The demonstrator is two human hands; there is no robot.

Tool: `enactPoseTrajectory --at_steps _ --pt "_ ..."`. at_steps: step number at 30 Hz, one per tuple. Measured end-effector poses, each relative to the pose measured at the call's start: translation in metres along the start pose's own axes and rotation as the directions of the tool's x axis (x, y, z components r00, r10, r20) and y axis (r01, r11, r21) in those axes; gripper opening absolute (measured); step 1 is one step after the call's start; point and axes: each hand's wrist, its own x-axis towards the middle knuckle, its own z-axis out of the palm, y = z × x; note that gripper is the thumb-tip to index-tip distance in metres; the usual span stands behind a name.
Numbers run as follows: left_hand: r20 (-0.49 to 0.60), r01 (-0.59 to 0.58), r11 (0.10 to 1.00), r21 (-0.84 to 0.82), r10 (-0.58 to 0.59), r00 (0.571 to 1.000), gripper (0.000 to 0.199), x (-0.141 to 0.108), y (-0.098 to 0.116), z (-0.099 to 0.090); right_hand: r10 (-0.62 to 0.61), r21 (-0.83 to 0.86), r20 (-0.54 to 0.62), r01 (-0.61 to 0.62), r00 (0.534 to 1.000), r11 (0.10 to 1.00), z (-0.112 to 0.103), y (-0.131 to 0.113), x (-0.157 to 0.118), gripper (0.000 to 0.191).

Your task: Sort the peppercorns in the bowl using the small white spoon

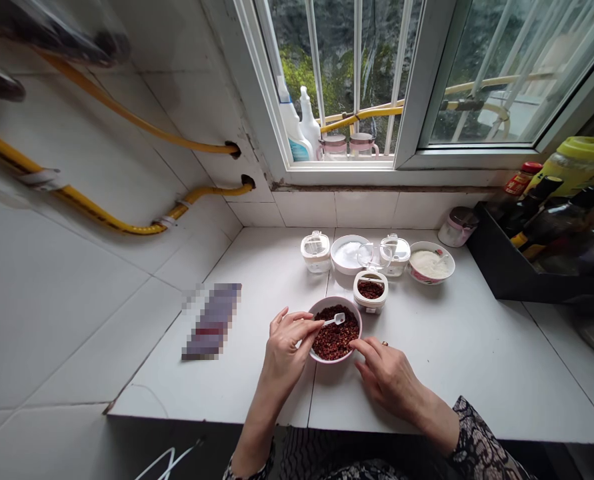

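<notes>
My left hand (293, 339) pinches a small white spoon (337, 319) by its handle, over a bowl (361, 325) with a pale rim. Reddish-brown peppercorns (331, 343) fill much of the bowl. At the bowl's near right side, my right hand (387, 373) has its index fingertip over the rim and its thumb lower outside, gripping the edge. Just behind the bowl stands a small clear seasoning jar (371, 309), its lid up, with similar peppercorns inside.
Behind are two clear jars (315, 255) (395, 257), a bowl of white grains (349, 263) and a flowered bowl (433, 275). A lidded jar (457, 227) stands near a black bottle box (507, 267). A blurred packet (213, 323) lies left.
</notes>
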Motion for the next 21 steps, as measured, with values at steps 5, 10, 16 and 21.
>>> enactPoseTrajectory --at_steps 5,10,16,21 --pt "0.041 -0.027 0.999 -0.022 0.028 0.999 0.021 0.003 0.001 0.008 0.001 -0.002 -0.003 -0.001 1.000 1.000 0.000 0.000 0.000 0.031" --pt "0.015 0.004 0.999 -0.049 -0.003 1.000 0.019 0.001 0.001 0.009 0.000 0.007 -0.001 0.000 1.000 1.000 -0.001 0.000 0.001 0.031" --pt "-0.017 0.064 0.994 -0.092 -0.065 0.998 0.016 0.000 0.000 -0.003 0.003 0.021 -0.002 -0.003 1.000 1.000 0.000 0.000 0.001 0.032" --pt "-0.036 0.115 0.978 -0.173 -0.123 0.992 0.014 0.001 -0.003 -0.005 0.013 0.022 0.001 -0.013 1.000 1.000 0.001 0.000 -0.001 0.031"
